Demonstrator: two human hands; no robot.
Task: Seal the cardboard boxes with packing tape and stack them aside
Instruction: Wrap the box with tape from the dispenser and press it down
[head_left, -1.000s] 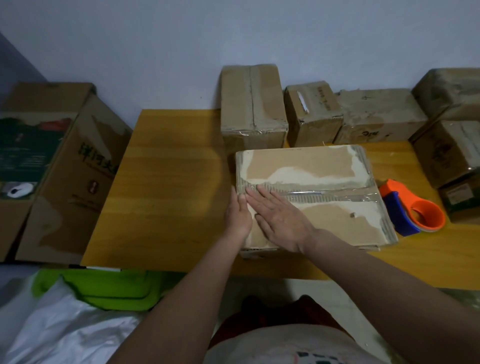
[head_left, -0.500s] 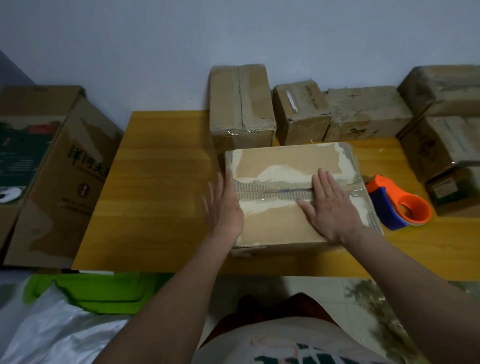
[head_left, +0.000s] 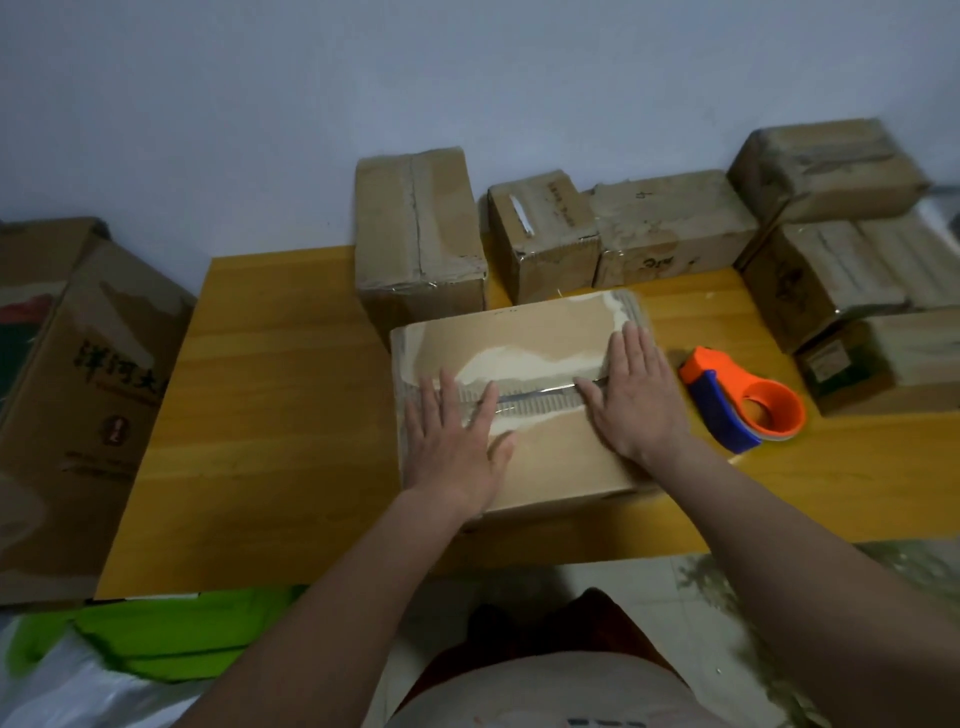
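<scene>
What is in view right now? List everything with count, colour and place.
box: 1, brown, torn top, table centre, clear tape along its seam
tape gun: 1, orange and blue, on the table right of the box
back boxes: 3, brown, far table edge by the wall
right boxes: 3 at least, brown, piled at the right end
big carton: 1, brown with dark print, left of the table
table: 1, yellow wood
green item: 1, below the table's near left corner, kind unclear
white plastic: 1, bottom left
wall: pale blue-grey
left hand: flat on the box top, left part of the seam
right hand: flat on the box top, right part of the seam
</scene>
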